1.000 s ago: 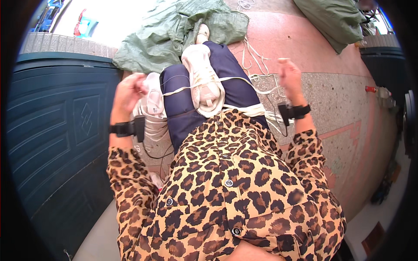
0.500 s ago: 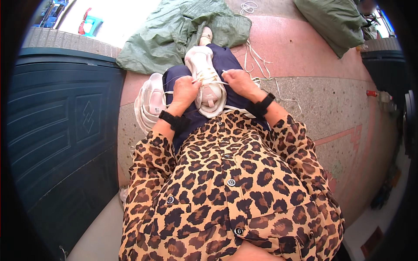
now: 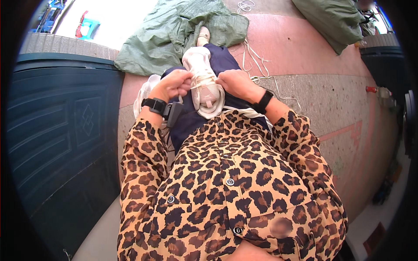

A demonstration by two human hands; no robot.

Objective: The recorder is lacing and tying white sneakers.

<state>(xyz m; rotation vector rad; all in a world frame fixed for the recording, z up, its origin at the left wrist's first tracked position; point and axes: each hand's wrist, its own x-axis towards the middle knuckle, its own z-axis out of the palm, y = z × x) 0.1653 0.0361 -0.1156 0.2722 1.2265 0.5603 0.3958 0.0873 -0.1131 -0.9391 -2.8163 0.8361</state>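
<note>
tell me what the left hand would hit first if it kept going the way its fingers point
The left hand points inward at the pale sneaker on the lap and already touches its laces, so it meets the shoe first.

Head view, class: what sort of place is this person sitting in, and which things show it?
Probably an outdoor doorstep or yard. The pink and speckled stone paving, the dark green panelled metal door and the crumpled green tarpaulin on the ground suggest it. Both hands, left hand and right hand, grip a white lace-up sneaker.

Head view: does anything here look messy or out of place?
Yes. A loose white cord lies tangled across the floor beside the right hand. Both hands, the left hand too, grip the laces of a pale sneaker.
</note>
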